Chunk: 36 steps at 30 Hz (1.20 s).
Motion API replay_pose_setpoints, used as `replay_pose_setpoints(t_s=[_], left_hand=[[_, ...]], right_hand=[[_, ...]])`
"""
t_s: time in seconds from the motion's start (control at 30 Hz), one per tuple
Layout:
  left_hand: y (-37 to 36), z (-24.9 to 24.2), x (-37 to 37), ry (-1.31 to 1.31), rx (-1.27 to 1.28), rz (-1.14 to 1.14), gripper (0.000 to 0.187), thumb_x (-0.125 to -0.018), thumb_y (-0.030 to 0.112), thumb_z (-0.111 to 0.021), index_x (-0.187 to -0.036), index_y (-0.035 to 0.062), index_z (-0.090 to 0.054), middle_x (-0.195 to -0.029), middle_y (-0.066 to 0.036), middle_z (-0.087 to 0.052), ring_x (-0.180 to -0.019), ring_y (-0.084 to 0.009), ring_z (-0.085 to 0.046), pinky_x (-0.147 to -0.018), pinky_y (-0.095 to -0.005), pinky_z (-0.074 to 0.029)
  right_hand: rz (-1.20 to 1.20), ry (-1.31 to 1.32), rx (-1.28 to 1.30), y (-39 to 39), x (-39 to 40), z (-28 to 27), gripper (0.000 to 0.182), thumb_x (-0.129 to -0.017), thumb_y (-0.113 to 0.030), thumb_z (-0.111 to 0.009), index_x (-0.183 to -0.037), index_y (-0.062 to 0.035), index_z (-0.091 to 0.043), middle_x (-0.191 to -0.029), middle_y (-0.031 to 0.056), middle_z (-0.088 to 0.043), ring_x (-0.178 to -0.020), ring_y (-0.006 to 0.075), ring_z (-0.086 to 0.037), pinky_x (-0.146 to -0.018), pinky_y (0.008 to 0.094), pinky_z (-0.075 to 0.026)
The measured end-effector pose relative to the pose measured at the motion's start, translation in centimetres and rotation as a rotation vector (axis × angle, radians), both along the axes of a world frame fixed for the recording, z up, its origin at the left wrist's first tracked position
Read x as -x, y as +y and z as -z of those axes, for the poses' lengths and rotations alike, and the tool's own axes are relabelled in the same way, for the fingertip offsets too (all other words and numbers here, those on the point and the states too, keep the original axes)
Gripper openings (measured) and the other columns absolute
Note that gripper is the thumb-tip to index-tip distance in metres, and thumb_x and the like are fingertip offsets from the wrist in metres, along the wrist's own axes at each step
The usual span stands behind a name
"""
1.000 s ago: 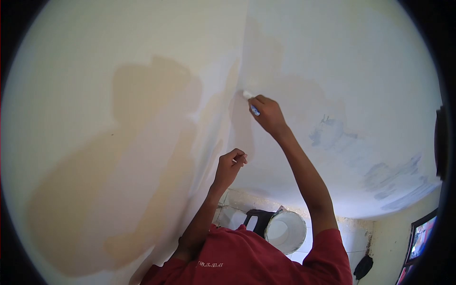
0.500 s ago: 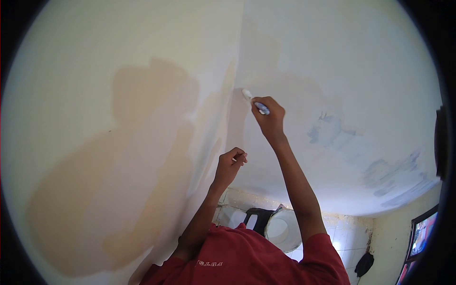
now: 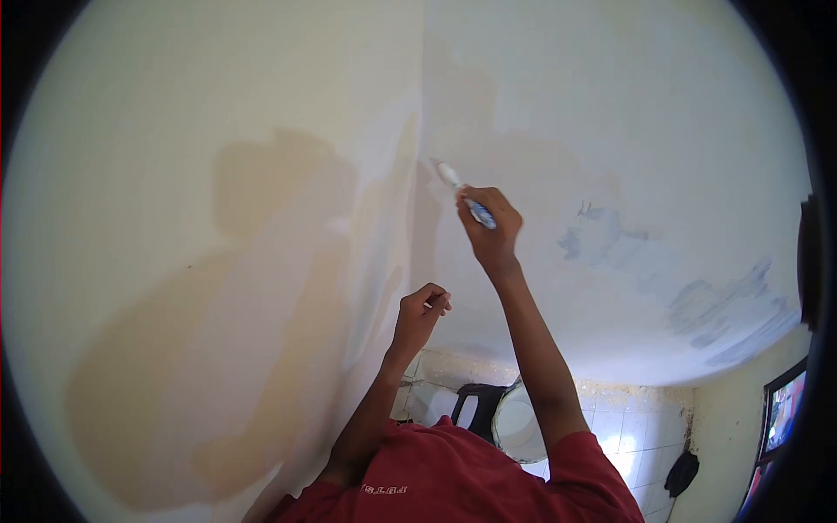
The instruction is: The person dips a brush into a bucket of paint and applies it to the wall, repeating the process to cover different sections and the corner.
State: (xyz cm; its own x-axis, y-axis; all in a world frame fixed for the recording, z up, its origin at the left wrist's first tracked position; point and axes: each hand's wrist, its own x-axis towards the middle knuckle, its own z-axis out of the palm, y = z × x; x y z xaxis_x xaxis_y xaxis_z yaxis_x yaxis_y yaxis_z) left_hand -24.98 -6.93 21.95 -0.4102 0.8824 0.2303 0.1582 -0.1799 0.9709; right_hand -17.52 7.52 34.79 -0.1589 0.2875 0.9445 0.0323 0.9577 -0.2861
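My right hand (image 3: 493,222) is closed round a paintbrush (image 3: 482,213) with a blue-and-white handle. White paint coats the brush's bristle end, which points up and left at the pale right wall (image 3: 540,105), close to the corner. Lower and to the left, my left hand (image 3: 423,312) hangs in front of the corner with its fingers loosely curled; no tool shows in it. The left wall (image 3: 131,131) is cream, with whiter strips near the corner and a large shadow over it.
Below my arms stand a white bucket (image 3: 516,427) and a black plastic stool (image 3: 478,405) on white floor tiles (image 3: 610,427). Bluish-grey patches (image 3: 602,234) mark the right wall. A dark cloth-like thing (image 3: 682,473) and a lit screen (image 3: 786,410) are at the lower right.
The paintbrush has turned slightly in my right hand's grip, its tip still near the corner. My left hand sits slightly lower in view, and the whole view has shifted a little.
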Motion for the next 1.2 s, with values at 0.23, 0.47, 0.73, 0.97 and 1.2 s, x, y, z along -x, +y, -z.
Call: replay_pose_setpoints(t_s=[0.23,0.47,0.73,0.97,1.2], left_hand=[[-0.4,-0.8,0.1,0.008,0.001,0.016,0.012,-0.096,0.01,-0.062,-0.09,-0.0007,-0.064,-0.074,-0.005,-0.066,-0.067,-0.0099,-0.062,-0.062,-0.0245,-0.051],[-0.2,-0.1,-0.1,-0.009,0.013,-0.001,0.012,-0.096,0.01,-0.061,-0.09,-0.0009,-0.064,-0.074,-0.005,-0.066,-0.068,-0.0095,-0.061,-0.062,-0.0245,-0.051],[-0.5,-0.6,-0.4,-0.016,0.021,0.0,0.012,-0.096,0.009,-0.061,-0.09,-0.0009,-0.064,-0.074,-0.005,-0.066,-0.068,-0.0096,-0.061,-0.063,-0.0248,-0.051],[-0.4,0.1,0.0,-0.014,0.021,-0.008,0.012,-0.096,0.008,-0.061,-0.09,-0.0017,-0.064,-0.074,-0.006,-0.066,-0.067,-0.0102,-0.062,-0.063,-0.025,-0.051],[-0.5,-0.1,-0.2,-0.016,0.015,-0.003,0.013,-0.096,0.01,-0.061,-0.091,-0.0014,-0.064,-0.074,-0.006,-0.067,-0.067,-0.0105,-0.062,-0.064,-0.0252,-0.051]], right_hand=[[0.105,0.089,-0.12,4.7,-0.9,-2.0,0.018,-0.08,0.004,-0.072,-0.096,-0.0018,-0.067,-0.095,0.0149,-0.07,-0.086,0.0318,-0.069,-0.074,0.0371,-0.056],[-0.006,0.225,0.019,1.6,-0.9,-1.0,0.02,-0.077,0.009,-0.073,-0.095,0.0005,-0.069,-0.089,0.0142,-0.071,-0.083,0.0248,-0.071,-0.073,0.0319,-0.056],[0.187,0.125,-0.142,3.8,-0.6,-2.0,0.022,-0.079,0.005,-0.073,-0.098,-0.0039,-0.07,-0.094,0.0149,-0.069,-0.085,0.0298,-0.07,-0.072,0.0361,-0.056],[-0.011,0.007,0.026,0.9,-1.3,1.9,0.022,-0.078,0.004,-0.073,-0.099,-0.0042,-0.07,-0.097,0.0145,-0.07,-0.085,0.0288,-0.07,-0.073,0.036,-0.057],[0.098,-0.093,-0.163,4.4,-0.3,0.2,0.025,-0.079,0.004,-0.071,-0.103,-0.0046,-0.069,-0.102,0.017,-0.068,-0.091,0.0318,-0.07,-0.073,0.0379,-0.058]])
